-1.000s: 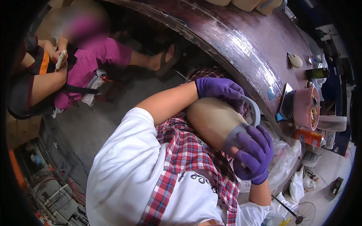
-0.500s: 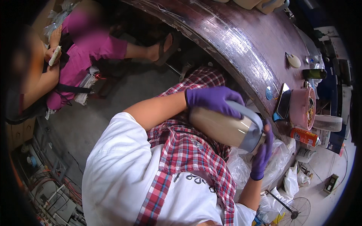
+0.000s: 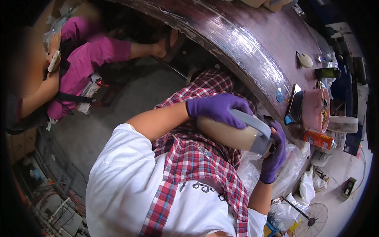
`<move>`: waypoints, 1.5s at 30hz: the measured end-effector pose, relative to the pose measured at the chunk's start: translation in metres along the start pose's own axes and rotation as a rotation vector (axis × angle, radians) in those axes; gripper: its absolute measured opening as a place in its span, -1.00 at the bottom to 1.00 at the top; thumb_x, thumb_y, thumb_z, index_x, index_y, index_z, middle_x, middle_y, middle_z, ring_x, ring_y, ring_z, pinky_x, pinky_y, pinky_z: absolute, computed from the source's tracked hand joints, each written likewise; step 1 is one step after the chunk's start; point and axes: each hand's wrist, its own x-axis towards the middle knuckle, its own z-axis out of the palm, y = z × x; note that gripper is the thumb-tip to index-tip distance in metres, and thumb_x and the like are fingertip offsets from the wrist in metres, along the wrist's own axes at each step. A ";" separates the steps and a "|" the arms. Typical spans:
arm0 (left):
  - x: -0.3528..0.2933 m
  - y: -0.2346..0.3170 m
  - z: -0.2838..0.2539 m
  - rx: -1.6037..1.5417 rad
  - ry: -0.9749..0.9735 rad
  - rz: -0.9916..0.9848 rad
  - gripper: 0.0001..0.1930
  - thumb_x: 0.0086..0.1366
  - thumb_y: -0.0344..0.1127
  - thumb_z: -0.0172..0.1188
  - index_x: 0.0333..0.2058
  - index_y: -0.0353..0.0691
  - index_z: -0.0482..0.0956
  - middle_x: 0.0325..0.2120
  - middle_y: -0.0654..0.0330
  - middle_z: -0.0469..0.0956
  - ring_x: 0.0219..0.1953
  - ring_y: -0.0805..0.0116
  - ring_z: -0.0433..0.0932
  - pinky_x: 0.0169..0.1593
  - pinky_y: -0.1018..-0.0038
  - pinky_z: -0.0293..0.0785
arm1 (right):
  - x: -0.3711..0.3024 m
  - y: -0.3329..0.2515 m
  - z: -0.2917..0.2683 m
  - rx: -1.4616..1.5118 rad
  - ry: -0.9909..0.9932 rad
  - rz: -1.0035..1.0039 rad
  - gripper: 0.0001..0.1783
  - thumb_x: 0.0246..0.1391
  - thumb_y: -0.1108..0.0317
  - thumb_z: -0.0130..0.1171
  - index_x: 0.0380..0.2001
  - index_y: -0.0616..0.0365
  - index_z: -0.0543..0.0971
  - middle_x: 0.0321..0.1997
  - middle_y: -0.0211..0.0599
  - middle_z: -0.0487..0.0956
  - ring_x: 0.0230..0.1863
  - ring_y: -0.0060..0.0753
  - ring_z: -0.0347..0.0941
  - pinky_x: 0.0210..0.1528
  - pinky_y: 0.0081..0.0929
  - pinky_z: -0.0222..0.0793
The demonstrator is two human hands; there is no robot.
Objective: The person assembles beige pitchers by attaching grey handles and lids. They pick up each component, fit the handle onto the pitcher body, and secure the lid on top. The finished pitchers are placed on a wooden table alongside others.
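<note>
A beige jug (image 3: 223, 131) with a grey handle and a grey collar lies tilted across my lap. My left hand (image 3: 221, 109), in a purple glove, grips its body, the fingers passing beside and partly under the handle. At the jug's grey end, my right hand (image 3: 275, 152), gloved in purple too, has its fingers bent around the end. Bare skin shows at a fingertip of that glove. The palm side of the right hand and any small part it pinches are hidden.
The dark shiny table (image 3: 237, 43) curves past on the right, bearing a phone (image 3: 295, 103), a pink tub (image 3: 314, 110) and more beige jugs at the top. An orange can (image 3: 318, 140), plastic bags (image 3: 290, 162) and a fan (image 3: 312, 221) stand nearby. A person in magenta trousers (image 3: 94, 55) sits at left.
The jug has turned slightly, and its handle sits a little lower and further left. My left fingers curl more over the body. My right hand has bent closer around the grey end.
</note>
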 end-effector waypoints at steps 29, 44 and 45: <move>0.039 0.087 -0.014 0.569 0.625 0.896 -0.66 0.29 -0.09 0.32 -0.10 -0.13 0.48 0.04 0.18 0.54 0.30 0.10 0.33 0.39 0.09 0.03 | -0.095 0.035 0.103 0.503 0.442 0.647 -0.56 0.47 0.26 -0.23 0.10 0.32 0.53 -0.01 -0.17 0.62 0.03 -0.33 0.56 0.17 -0.37 0.44; 0.100 0.006 -0.085 0.676 0.840 0.613 -0.34 0.29 -0.44 0.18 0.37 -0.02 0.28 0.26 -0.01 0.38 0.19 0.13 0.46 0.27 0.30 0.36 | -0.083 0.037 0.120 0.220 0.297 0.554 -0.74 0.31 0.40 0.03 -0.07 0.28 0.60 -0.05 -0.11 0.62 0.05 -0.17 0.53 0.19 -0.33 0.37; 0.094 0.019 -0.095 1.174 0.791 0.611 -0.59 0.30 -0.34 0.31 0.08 -0.31 0.49 0.17 -0.05 0.40 0.24 -0.03 0.38 0.29 0.18 0.31 | -0.082 0.033 0.118 0.261 0.312 0.550 -0.74 0.30 0.41 0.02 -0.08 0.27 0.61 -0.05 -0.13 0.63 0.06 -0.19 0.53 0.20 -0.32 0.37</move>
